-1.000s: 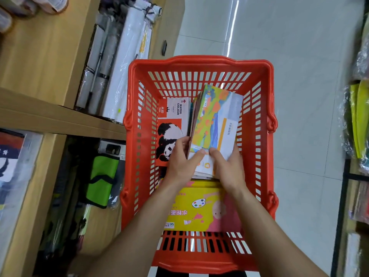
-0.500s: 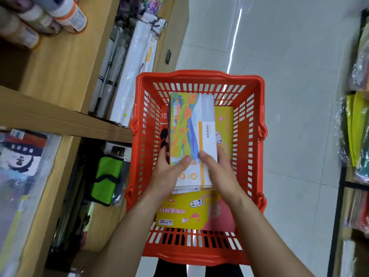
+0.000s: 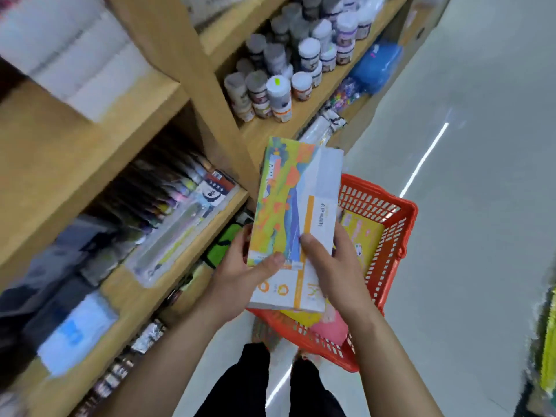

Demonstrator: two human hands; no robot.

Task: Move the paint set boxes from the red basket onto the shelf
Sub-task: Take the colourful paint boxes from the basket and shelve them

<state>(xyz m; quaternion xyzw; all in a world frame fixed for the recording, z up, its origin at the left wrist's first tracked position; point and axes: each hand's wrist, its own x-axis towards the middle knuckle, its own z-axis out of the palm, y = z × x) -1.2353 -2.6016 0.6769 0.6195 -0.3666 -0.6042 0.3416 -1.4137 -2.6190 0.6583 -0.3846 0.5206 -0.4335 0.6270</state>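
Observation:
Both my hands hold a stack of paint set boxes (image 3: pixel 293 212) with colourful painted covers above the red basket (image 3: pixel 391 245). My left hand (image 3: pixel 243 273) grips the stack's lower left edge, thumb on top. On the lower right side my right hand (image 3: pixel 334 266) grips it the same way. The stack is lifted out of the basket and tilts toward the wooden shelf (image 3: pixel 180 236) on the left. A yellow and pink paint set box (image 3: pixel 361 236) still lies in the basket on the floor.
The wooden shelf unit fills the left side. Its upper level carries several paint jars (image 3: pixel 279 82); the middle level holds packaged brushes and pens (image 3: pixel 168 191). A blue packet (image 3: pixel 376 64) lies further along. Glossy floor (image 3: pixel 481 176) stretches to the right. My legs (image 3: pixel 270 386) stand below.
The stack of boxes has risen out of the basket in both hands. My view has swung left and up toward the shelves, and the picture is motion-blurred.

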